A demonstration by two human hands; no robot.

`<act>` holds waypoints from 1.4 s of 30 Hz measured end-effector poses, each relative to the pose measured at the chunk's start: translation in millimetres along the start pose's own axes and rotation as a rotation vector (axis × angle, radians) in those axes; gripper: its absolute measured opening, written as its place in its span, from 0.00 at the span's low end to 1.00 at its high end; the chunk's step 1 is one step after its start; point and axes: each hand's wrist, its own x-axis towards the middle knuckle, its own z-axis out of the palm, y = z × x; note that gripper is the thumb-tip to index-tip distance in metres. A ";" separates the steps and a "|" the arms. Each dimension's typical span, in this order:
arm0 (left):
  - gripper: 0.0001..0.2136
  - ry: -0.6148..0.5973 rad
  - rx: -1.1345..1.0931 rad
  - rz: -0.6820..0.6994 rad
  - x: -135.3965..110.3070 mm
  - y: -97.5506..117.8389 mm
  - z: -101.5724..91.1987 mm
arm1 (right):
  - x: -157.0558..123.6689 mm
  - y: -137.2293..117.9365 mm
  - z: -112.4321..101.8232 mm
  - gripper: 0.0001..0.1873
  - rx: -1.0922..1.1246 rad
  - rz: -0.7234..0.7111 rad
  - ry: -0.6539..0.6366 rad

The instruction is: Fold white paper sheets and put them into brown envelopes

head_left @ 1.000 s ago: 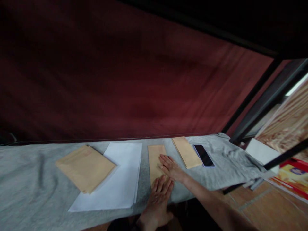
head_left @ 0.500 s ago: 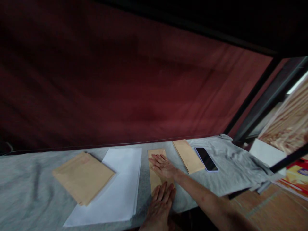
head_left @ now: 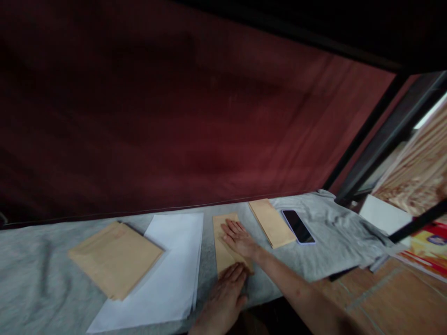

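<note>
A narrow tan envelope (head_left: 222,243) lies on the grey cloth (head_left: 42,260) in front of me. My right hand (head_left: 239,239) rests flat on its upper half, fingers stretched out. My left hand (head_left: 223,298) lies flat at the envelope's near end, fingertips touching it. To the left sit a stack of white paper (head_left: 167,265) and a pile of larger tan envelopes (head_left: 115,258). Another narrow tan envelope (head_left: 270,222) lies to the right.
A dark phone (head_left: 298,226) lies face up right of the second envelope. A dark red curtain (head_left: 174,130) hangs behind the surface. The cloth's crumpled end (head_left: 352,237) droops off the right side, beside black metal bars (head_left: 387,135) and a colourful box (head_left: 428,253).
My right hand has slid slightly over the envelope, staying flat. My left hand drew back a little toward the near edge. The view shifted a bit.
</note>
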 end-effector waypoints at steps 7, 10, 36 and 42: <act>0.23 0.101 -0.064 0.006 11.3 -3.0 -4.5 | -60.7 -7.7 -20.7 0.30 0.173 -0.007 -0.130; 0.22 0.122 -0.041 -0.031 16.1 -5.0 -3.8 | -81.3 -14.4 -31.3 0.31 0.240 -0.006 -0.170; 0.14 0.456 0.111 -0.223 23.8 -37.8 10.0 | -120.4 -37.6 -34.8 0.20 0.308 -0.070 0.145; 0.22 0.361 0.140 -0.495 18.3 -23.4 -0.6 | -135.2 -56.7 -38.8 0.30 0.281 -0.127 -0.008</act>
